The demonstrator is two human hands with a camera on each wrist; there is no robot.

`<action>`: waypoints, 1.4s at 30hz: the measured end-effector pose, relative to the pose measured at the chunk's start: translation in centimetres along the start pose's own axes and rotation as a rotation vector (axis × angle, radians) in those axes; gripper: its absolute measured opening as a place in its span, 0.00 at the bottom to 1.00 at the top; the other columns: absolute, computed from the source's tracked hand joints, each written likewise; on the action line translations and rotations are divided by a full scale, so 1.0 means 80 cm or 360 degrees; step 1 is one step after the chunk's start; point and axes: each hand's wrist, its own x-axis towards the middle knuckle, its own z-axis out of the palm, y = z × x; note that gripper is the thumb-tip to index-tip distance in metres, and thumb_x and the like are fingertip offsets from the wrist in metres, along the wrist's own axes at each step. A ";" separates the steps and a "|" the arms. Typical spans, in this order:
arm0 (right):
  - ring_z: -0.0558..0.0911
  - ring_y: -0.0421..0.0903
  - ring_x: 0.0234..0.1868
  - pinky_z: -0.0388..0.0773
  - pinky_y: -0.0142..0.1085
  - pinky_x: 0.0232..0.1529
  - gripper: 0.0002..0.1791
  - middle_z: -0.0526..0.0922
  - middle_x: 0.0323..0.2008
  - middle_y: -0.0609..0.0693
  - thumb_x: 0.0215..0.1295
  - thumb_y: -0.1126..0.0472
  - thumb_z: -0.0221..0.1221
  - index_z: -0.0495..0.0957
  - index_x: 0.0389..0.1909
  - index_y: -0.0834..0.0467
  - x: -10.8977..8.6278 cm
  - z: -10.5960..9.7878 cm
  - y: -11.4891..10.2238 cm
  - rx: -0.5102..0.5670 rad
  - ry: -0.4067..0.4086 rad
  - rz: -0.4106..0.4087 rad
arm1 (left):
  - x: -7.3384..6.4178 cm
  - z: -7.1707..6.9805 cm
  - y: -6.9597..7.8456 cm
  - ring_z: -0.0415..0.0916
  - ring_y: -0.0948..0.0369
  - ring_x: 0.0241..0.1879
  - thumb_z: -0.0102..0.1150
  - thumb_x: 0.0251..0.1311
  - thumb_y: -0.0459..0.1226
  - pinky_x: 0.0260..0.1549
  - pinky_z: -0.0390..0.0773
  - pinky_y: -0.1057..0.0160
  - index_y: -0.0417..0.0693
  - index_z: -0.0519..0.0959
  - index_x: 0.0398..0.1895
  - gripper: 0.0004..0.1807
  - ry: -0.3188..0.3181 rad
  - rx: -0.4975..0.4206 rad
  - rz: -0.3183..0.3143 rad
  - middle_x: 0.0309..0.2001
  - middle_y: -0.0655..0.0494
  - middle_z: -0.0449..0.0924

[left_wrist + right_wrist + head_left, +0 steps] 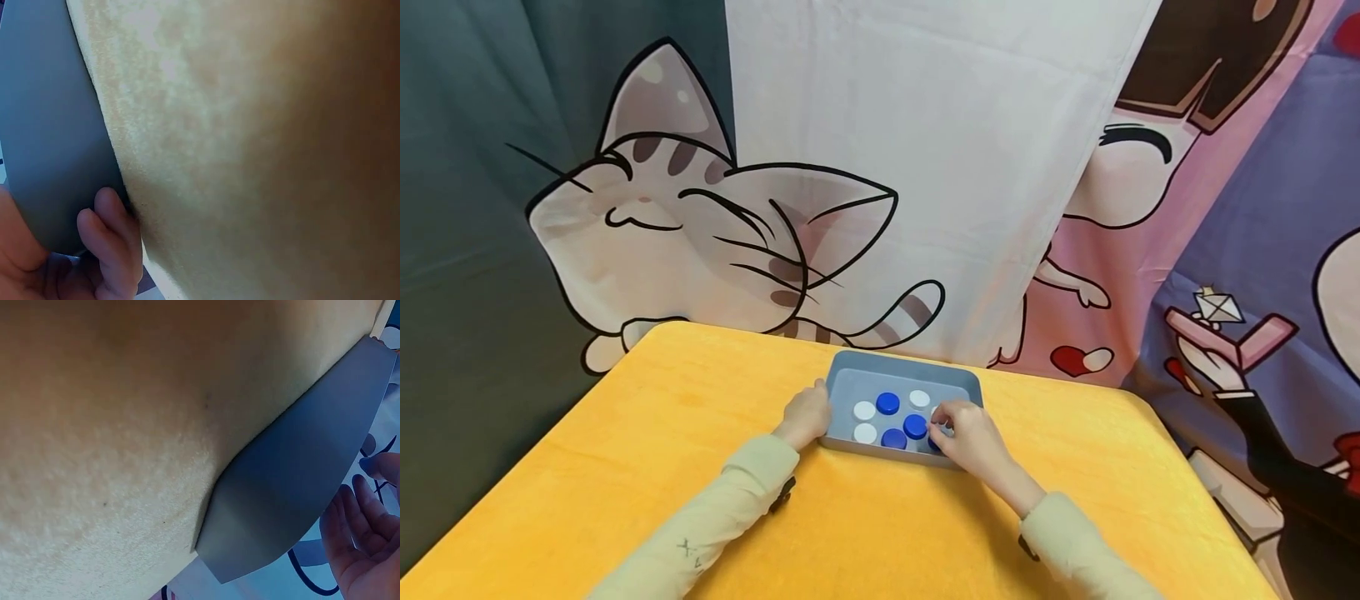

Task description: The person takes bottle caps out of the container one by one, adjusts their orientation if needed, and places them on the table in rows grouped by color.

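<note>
A shallow grey-blue tray (pixel 904 364) holds several round flat caps, blue and white. At the tray's left end, my left hand (pixel 807 412) grips the near corner; in the left wrist view its fingers (pixel 112 234) curl against the outer wall. Over the right part of the tray, my right hand (pixel 972 433) reaches in across the near wall, fingers bent, its fingertips beside a blue cap (pixel 915 427). Another blue cap (pixel 934 444) is partly hidden under it. No cap shows between the right fingers (pixel 369 515) in the right wrist view.
White caps (pixel 864 411) lie on the left side of the tray, with more blue caps (pixel 887 403) among them. A yellow cloth (pixel 700 417) covers the table. Behind its far edge hangs a printed cartoon curtain (pixel 925 125).
</note>
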 end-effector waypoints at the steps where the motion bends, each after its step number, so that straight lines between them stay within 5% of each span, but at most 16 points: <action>1: 0.77 0.40 0.29 0.78 0.32 0.33 0.05 0.82 0.25 0.44 0.52 0.60 0.69 0.81 0.25 0.53 0.001 0.000 0.000 0.0004 0.0000 -0.0004 | 0.001 0.000 0.001 0.80 0.46 0.42 0.42 0.69 0.33 0.41 0.79 0.49 0.27 0.60 0.66 0.25 0.0005 0.0009 -0.0003 0.46 0.33 0.79; 8: 0.81 0.43 0.32 0.80 0.37 0.36 0.06 0.85 0.29 0.47 0.51 0.60 0.69 0.84 0.30 0.57 0.012 -0.001 0.005 0.0038 -0.0019 -0.0029 | 0.002 -0.001 0.002 0.80 0.46 0.40 0.43 0.68 0.35 0.36 0.79 0.48 0.30 0.65 0.60 0.22 0.0045 0.0016 -0.0054 0.43 0.35 0.80; 17: 0.84 0.51 0.41 0.81 0.45 0.45 0.15 0.87 0.39 0.55 0.54 0.59 0.69 0.84 0.42 0.61 0.036 -0.002 0.020 0.0279 -0.0136 0.0186 | 0.005 0.002 0.001 0.81 0.45 0.40 0.44 0.68 0.35 0.36 0.80 0.49 0.29 0.66 0.59 0.21 0.0089 0.0039 -0.0019 0.42 0.35 0.80; 31: 0.83 0.53 0.44 0.81 0.45 0.45 0.20 0.86 0.43 0.57 0.56 0.56 0.68 0.82 0.47 0.62 0.058 -0.003 0.037 0.0315 -0.0213 0.0305 | 0.006 0.004 0.001 0.81 0.45 0.39 0.45 0.68 0.35 0.36 0.80 0.50 0.30 0.68 0.57 0.19 0.0079 0.0060 -0.0013 0.41 0.36 0.80; 42: 0.83 0.52 0.41 0.81 0.45 0.46 0.19 0.86 0.41 0.58 0.56 0.57 0.68 0.82 0.46 0.64 0.076 0.001 0.045 0.0344 -0.0211 0.0238 | 0.005 -0.001 0.002 0.80 0.44 0.44 0.51 0.66 0.36 0.41 0.79 0.48 0.29 0.70 0.56 0.21 0.0086 0.0001 -0.0005 0.44 0.36 0.80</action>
